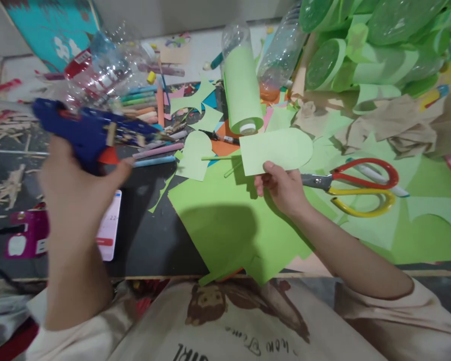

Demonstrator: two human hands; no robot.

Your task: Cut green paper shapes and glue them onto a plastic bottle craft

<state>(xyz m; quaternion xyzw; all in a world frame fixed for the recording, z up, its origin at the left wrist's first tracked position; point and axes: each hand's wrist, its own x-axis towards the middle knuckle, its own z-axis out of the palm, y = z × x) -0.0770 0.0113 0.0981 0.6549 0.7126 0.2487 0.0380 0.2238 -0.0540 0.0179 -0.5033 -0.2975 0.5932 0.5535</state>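
My left hand (77,185), slightly blurred, is wrapped round the grip of a dark blue hot glue gun (86,128), its nozzle pointing right above the table. Pinched between the thumb and fingers of my right hand (281,188) is a light green paper cutout (281,148) with one rounded end. A similar round-topped paper piece (195,155) lies to its left. Just behind the held cutout lies a plastic bottle (244,85) wrapped in green paper, its white cap towards me. Scissors (361,183) with red and yellow handles rest right of my right hand.
Green paper sheets (218,225) and scraps cover the middle and right. Several green-wrapped bottles (383,60) are stacked at the back right, beside crumpled brown paper (394,120). Clear bottles (108,65) and coloured pens lie at the back left. A phone (110,230) is near my left wrist.
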